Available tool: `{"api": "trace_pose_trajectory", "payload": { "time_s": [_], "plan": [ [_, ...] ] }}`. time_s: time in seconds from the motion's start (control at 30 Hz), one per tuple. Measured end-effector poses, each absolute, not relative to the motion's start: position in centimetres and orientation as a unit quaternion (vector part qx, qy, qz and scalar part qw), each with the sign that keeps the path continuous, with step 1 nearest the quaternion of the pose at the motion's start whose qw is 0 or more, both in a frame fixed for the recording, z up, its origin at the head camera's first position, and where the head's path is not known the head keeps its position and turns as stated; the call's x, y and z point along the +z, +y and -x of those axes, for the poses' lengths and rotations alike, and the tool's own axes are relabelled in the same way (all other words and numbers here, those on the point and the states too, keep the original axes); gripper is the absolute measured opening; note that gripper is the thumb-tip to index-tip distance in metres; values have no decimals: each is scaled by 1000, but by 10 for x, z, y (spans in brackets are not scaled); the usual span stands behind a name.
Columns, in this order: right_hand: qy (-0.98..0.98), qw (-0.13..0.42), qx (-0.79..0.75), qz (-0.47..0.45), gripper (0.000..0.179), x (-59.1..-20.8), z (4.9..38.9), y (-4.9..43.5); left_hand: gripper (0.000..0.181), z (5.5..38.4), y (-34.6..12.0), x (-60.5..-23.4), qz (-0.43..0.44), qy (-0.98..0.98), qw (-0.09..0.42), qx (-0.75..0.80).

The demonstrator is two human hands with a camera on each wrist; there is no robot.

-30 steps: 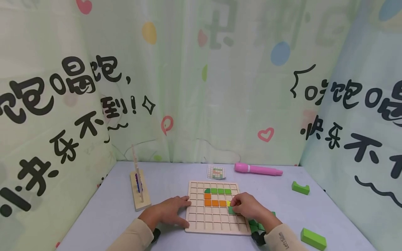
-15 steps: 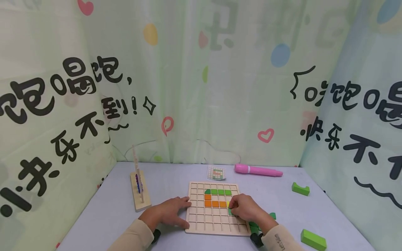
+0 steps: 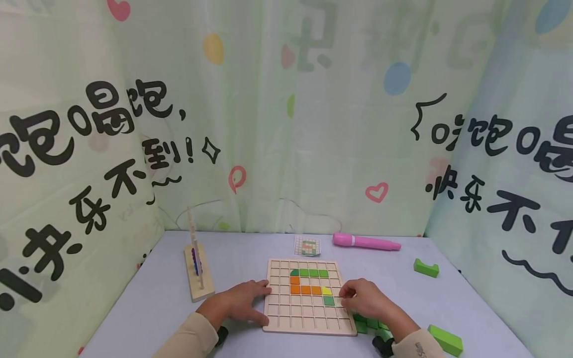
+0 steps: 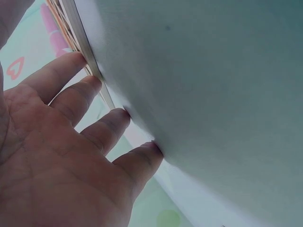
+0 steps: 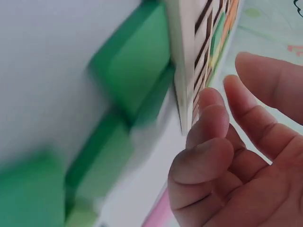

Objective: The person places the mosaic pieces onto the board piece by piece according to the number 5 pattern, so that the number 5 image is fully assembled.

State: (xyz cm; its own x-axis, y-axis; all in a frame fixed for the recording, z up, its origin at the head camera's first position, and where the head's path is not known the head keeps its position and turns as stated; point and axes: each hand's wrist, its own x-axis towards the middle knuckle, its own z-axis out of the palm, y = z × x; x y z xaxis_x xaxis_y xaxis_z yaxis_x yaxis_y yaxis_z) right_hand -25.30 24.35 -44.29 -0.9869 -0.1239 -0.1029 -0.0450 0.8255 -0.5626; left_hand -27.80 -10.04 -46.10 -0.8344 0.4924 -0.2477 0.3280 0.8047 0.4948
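A light wooden grid board (image 3: 286,312) lies flat on the table. On it are a row of green tiles (image 3: 313,273), several orange tiles (image 3: 306,290), one yellow tile (image 3: 327,291) and a green tile (image 3: 329,301) just below the yellow. My left hand (image 3: 239,301) touches the board's left edge with spread fingers; the left wrist view shows the fingertips (image 4: 90,82) against its side. Over the right edge of the board hovers my right hand (image 3: 364,298), fingers loosely bent, nothing between thumb and fingertips. Loose green pieces (image 5: 137,56) lie beside the board, partly hidden under that wrist.
Left of the board stands a wooden base with an upright panel (image 3: 199,271). Behind the board are a printed grid card (image 3: 307,246) and a pink pen-shaped object (image 3: 367,242). A notched green block (image 3: 426,268) and a green rectangular block (image 3: 445,340) lie at the right.
My right hand has let go of the green tile below the yellow one and moved right, uncovering both tiles. The left hand stays at the board's edge.
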Motion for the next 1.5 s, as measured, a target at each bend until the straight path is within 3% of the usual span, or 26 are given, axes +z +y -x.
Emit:
{"api": "trace_pose_trajectory", "payload": {
  "time_s": [0.53, 0.97, 1.5],
  "plan": [
    [968, 140, -207, -1, 13, -442, 230, 286, 78, 278, -101, -460, -231, 931, 182, 216],
    [968, 129, -213, -20, 22, -443, 228, 283, 79, 276, -101, -459, -225, 934, 181, 210],
    [948, 98, -301, -11, 11, -442, 231, 287, 80, 276, -100, -457, -234, 931, 181, 215]
  ]
}}
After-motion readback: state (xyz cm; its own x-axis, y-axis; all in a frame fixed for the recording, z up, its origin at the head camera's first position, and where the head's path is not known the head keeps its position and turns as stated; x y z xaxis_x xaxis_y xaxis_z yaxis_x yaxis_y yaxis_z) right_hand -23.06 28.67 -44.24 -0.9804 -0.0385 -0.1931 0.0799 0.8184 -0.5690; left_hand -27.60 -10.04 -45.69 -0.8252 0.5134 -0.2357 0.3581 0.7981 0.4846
